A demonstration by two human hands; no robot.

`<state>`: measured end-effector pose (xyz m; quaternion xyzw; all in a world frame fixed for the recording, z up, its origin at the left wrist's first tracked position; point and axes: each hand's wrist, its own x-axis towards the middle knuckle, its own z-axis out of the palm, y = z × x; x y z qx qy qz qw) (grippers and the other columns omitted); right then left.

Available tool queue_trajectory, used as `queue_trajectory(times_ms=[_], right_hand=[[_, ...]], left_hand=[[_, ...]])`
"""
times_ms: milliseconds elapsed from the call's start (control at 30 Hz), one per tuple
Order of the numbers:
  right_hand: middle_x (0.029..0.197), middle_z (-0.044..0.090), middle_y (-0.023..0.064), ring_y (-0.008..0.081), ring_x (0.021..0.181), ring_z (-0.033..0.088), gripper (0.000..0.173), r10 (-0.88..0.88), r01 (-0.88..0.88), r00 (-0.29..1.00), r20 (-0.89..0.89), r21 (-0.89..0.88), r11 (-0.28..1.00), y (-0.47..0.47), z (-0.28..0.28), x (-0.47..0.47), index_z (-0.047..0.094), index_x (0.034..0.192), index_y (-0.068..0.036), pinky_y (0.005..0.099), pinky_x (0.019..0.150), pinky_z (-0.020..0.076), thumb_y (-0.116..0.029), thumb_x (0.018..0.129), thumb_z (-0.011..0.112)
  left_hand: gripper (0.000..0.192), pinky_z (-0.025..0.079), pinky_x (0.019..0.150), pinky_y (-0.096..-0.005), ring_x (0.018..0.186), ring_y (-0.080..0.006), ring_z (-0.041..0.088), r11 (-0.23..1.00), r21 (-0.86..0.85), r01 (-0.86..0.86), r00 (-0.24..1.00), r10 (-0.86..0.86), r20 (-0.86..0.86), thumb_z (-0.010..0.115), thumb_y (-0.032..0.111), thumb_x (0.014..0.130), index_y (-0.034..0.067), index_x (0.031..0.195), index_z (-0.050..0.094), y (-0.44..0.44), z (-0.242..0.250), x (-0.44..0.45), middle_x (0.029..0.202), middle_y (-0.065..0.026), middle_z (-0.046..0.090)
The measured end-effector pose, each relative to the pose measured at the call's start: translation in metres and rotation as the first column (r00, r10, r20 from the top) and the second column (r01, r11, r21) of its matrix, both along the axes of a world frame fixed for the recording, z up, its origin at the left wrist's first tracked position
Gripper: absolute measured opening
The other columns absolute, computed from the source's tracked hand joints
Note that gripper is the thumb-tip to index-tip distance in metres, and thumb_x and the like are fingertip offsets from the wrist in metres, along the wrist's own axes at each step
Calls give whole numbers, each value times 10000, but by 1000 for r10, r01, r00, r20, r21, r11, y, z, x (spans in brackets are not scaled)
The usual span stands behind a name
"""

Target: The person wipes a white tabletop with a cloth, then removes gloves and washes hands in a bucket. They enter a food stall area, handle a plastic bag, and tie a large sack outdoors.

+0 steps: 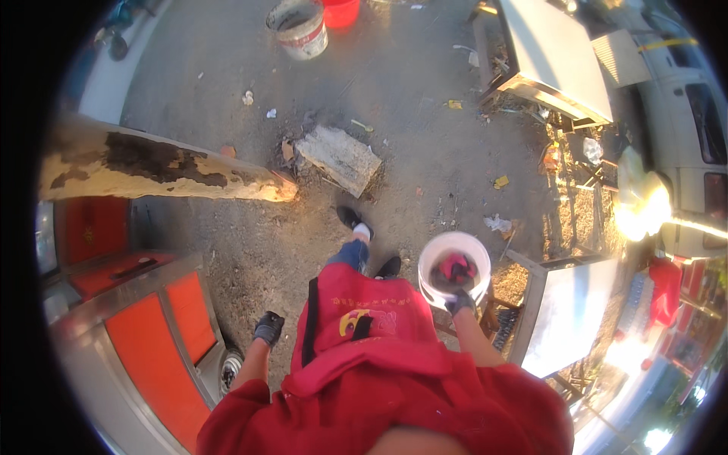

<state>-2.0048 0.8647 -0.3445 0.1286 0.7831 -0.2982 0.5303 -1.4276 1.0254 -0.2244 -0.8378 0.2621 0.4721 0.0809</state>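
Note:
My right hand (462, 301), in a dark glove, is shut on the near rim or handle of a white plastic bucket (424, 267); its exact grip is hidden. Inside the bucket lies a red and dark cloth (456, 268), apparently in murky water. To the other side, my left hand (269, 328), also in a dark glove, hangs with its fingers curled and nothing visible in it. It is nearest to a metal cart with orange-red panels (156, 364). A red apron (375, 301) covers my front.
A peeling tree trunk (187, 168) stands at left. Ahead, a stone slab (339, 159) lies on the ground, with a stained paint bucket (301, 42) and a red bucket (341, 12) beyond. Tables (569, 318) (560, 51) stand at right, near a parked van (688, 131).

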Motion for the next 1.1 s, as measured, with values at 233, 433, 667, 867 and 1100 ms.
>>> queue_trajectory(times_ms=[233,433,667,867,1100], right_hand=[[818,646,133,247,539,626,346,522,-524,852,-44,-47,850,-220,-90,185,572,1040,-30,365,458,565,-94,730,710],[888,658,158,287,710,677,369,532,-524,795,293,-112,844,-358,-160,341,570,1075,-10,413,637,615,-54,733,703],[923,667,120,271,746,653,333,331,-339,852,406,-56,939,-397,-206,427,598,1078,-36,380,642,572,-192,805,708],[783,670,54,163,661,628,300,606,-665,660,443,-30,746,-377,-127,417,644,1031,-89,325,608,513,-368,922,652],[1087,675,113,239,1016,636,503,313,-276,362,878,-220,936,-362,45,364,605,1186,6,359,910,508,-445,991,498]], left_hand=[[204,490,720,-348,796,-190,604,785,-43,-618,786,613,-83,669,225,858,65,983,652,-44,-46,56,844,-89,666],[169,463,662,-246,766,-116,606,746,-101,-659,748,634,-197,682,213,860,102,971,620,-99,-43,50,834,-19,642],[173,451,810,-287,867,-122,535,621,-93,-778,625,749,-221,684,171,881,64,1012,649,-158,-55,21,912,-41,630],[252,459,893,-327,1023,-168,569,636,-278,-720,694,661,-285,613,243,951,63,1127,595,-288,-92,-27,1081,-81,629],[302,517,735,-377,832,-224,647,875,-408,-261,965,219,-148,506,336,999,83,1091,643,-448,-62,-101,901,-139,683]])
